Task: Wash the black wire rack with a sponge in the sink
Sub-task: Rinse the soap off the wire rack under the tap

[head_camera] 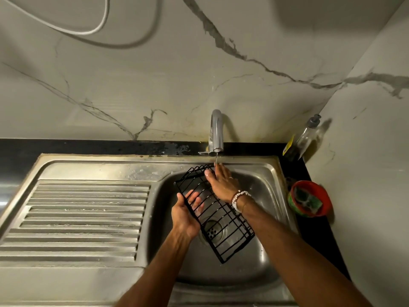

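1. Head view: the black wire rack (pixel 215 212) is held tilted over the steel sink (pixel 263 182) basin, its far end just under the tap (pixel 215 131), where a thin stream of water falls.
2. The left hand (pixel 187 214) grips the rack's left edge, fingers curled behind the wires.
3. The right hand (pixel 222 181) lies on the rack's far end, fingers together and extended.
4. A sponge (pixel 308 200) sits in a red bowl (pixel 325 196) on the counter, right of the sink.

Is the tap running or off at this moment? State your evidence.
Running: a thin stream falls from the tap spout onto the right hand above the black wire rack.
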